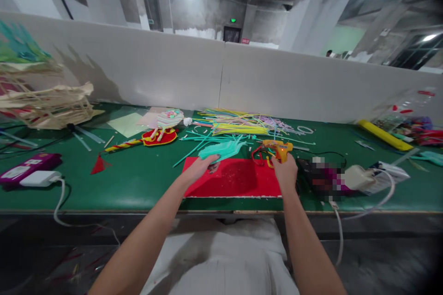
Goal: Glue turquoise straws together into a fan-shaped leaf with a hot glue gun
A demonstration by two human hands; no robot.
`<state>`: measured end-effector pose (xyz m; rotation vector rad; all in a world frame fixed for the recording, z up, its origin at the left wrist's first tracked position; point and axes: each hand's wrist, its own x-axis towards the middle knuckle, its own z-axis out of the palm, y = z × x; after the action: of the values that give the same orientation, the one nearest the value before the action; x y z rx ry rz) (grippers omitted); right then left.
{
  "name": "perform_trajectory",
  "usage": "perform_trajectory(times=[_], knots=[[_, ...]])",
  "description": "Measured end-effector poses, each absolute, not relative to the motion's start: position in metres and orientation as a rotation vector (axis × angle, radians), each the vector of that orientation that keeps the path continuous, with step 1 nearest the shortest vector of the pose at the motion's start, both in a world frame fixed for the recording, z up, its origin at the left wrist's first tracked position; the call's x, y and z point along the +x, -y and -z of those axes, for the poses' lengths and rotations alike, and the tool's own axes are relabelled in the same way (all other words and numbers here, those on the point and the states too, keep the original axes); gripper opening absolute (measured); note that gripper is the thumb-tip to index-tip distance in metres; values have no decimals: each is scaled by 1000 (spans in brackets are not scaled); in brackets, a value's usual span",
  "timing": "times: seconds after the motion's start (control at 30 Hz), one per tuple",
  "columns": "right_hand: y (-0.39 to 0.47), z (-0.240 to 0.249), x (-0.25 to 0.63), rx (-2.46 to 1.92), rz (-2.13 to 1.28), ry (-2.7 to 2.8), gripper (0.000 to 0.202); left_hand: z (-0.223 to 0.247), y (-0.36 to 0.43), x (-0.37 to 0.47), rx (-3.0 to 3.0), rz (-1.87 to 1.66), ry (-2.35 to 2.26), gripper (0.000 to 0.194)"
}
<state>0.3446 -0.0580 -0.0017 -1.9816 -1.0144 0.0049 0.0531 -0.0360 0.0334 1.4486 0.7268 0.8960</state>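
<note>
Left hand [200, 168] first: thumb on top, fingers mostly underneath, pinching the near side of a flat teal piece [221, 148] that looks built from fuzzy stems. That piece sits over the far left corner of a red board [238, 182], roughly midway along the table [138, 196]. Right hand [286, 171] is wrapped around the grip of a yellow-orange glue gun [283, 148] at the board's far right corner, small orange light glowing on its side; can't really tell what the trigger finger is doing. Its nose points left, over some bent red and yellow loops [258, 155].

The board itself lies near the table's near edge, its long side roughly parallel to it. Just past the teal piece there's a messy spread of fuzzy stems [238, 126], yellow, teal and pale purple, running toward the far edge.

Left of that is a red, yellow-trimmed ornament [166, 138] with a striped handle and a red tassel [98, 164]. Further out, a wooden stick model [51, 106] takes up the far left corner, with a purple box [31, 169] and white plug [39, 178] nearer the left end. Over by the far right corner: a yellow bar [384, 134] and a clear plastic bottle [415, 103]. A pale partition [155, 69] stands along the far edge.
</note>
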Motion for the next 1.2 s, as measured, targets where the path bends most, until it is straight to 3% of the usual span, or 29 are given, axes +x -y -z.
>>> perform_trajectory(times=[0.2,0.37,0.67,0.83,1.03,1.2], knots=[[65,7,373,-2126,58,914,39,-54,32,51,1667,-520,-705,35],[62,15,374,-2159,100,1030,43,-42,13,45,1608,-287,-1049,27],[52,22,375,-2225,110,1086,41,-35,-13,11,1751,-92,-1117,59],[46,23,382,-2281,96,1130,45,-29,-24,-4,1756,-186,-1174,61],[52,19,378,-2414,150,1061,53,-16,-30,-10,2111,-402,-1611,39],[53,8,351,-2044,362,1433,33,-15,-27,-10,2127,-563,-1777,28]])
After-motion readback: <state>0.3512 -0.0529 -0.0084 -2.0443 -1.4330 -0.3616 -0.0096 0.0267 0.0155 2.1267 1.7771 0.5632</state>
